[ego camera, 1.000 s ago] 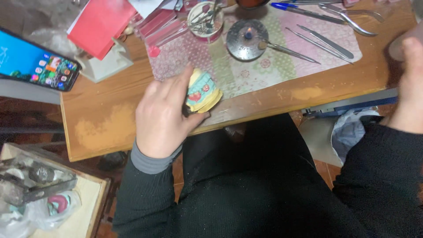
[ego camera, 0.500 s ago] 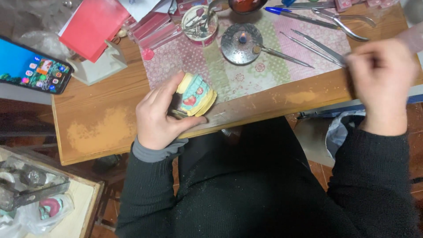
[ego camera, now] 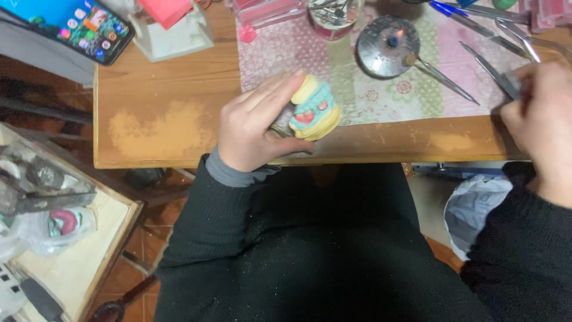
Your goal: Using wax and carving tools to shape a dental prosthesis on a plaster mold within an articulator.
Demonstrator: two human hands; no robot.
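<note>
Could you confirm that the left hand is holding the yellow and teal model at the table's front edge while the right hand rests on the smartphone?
Not quite. In the head view, the right hand is at the metal tools on the patterned mat, far from the smartphone. The left hand does hold the yellow and teal model at the table edge.

Warm, even indoor light — right hand (ego camera: 539, 122) motion-blurred.

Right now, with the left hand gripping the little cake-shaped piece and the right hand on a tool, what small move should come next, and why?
Probably lift the metal tool off the patterned mat and bring it toward the cake-shaped piece. The right hand is closed over the tool's end, while the left hand holds the piece tilted at the table edge, away from the tool.
</note>
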